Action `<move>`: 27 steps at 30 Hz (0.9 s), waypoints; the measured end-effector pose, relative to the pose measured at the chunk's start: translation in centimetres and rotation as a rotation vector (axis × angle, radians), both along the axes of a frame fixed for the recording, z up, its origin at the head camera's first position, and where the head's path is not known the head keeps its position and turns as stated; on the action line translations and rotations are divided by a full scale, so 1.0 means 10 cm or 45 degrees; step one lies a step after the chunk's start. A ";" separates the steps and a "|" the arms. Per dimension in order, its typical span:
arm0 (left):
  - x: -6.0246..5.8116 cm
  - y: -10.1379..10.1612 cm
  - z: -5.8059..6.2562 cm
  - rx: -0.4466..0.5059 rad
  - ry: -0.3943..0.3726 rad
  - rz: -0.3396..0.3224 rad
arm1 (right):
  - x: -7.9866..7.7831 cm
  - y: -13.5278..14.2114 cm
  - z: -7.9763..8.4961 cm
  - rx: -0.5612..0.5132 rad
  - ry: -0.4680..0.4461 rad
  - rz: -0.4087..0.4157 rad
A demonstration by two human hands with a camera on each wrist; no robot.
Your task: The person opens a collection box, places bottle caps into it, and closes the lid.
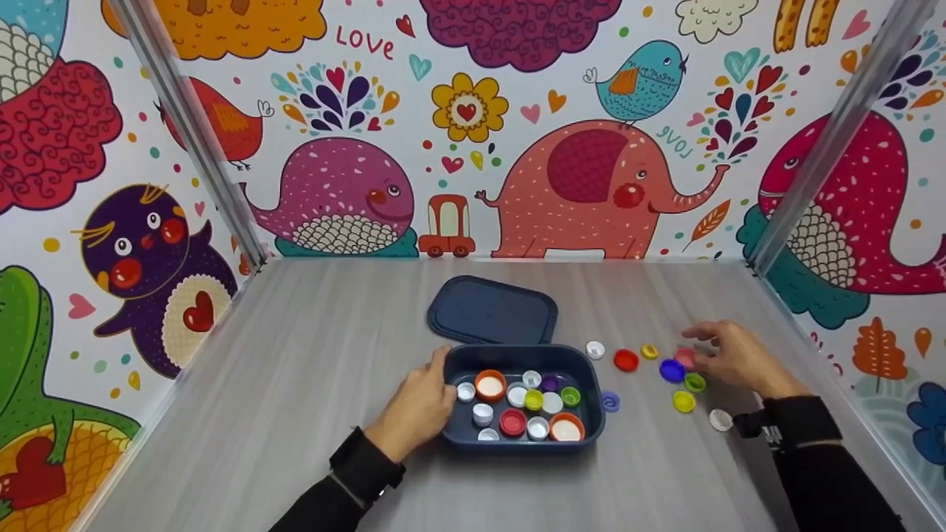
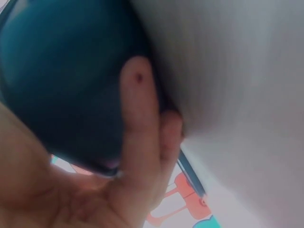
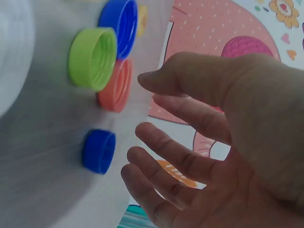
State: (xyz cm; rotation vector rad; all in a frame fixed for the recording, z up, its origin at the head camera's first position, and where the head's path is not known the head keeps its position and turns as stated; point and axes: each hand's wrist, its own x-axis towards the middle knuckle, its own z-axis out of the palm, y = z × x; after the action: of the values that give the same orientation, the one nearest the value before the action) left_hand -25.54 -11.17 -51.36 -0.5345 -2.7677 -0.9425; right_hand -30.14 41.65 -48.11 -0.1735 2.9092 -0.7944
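My left hand (image 1: 417, 406) grips the left end of a dark blue rectangular container (image 1: 525, 446), fingers along its outer wall (image 2: 85, 85) in the left wrist view. Inside lie several bottle caps, such as a red cap (image 1: 512, 423) and an orange-rimmed cap (image 1: 490, 385). Over at the right, my right hand (image 1: 732, 360) hovers with loosely bent fingers and nothing between them. Close by its fingertips are a coral cap (image 3: 116, 88), a green cap (image 3: 92, 59) and a larger blue cap (image 3: 118, 28). A small blue cap (image 3: 99, 151), hidden in the head view, sits near the lower fingers.
A dark blue lid (image 1: 491, 310) lies behind the container. Loose caps also lie to its right: a white cap (image 1: 595, 350), red cap (image 1: 626, 360), yellow cap (image 1: 684, 402) and clear cap (image 1: 720, 420). Printed panels (image 1: 458, 170) and metal posts (image 1: 828, 148) bound the table.
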 end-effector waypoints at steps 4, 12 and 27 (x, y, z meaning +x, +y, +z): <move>0.00 0.00 -0.01 -0.003 -0.038 0.013 | -0.01 0.02 -0.04 0.011 -0.021 0.016; 0.00 0.01 -0.01 -0.002 -0.060 0.016 | -0.06 0.01 -0.08 0.014 -0.055 0.065; 0.00 -0.01 -0.02 0.008 -0.014 -0.007 | -0.12 -0.07 -0.07 0.015 0.025 -0.009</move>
State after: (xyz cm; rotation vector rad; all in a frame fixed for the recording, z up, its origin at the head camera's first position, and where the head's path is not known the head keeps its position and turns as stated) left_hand -25.52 -11.23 -51.60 -0.5383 -2.7740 -0.9578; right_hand -31.36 40.94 -48.81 -0.1706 2.9338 -0.7813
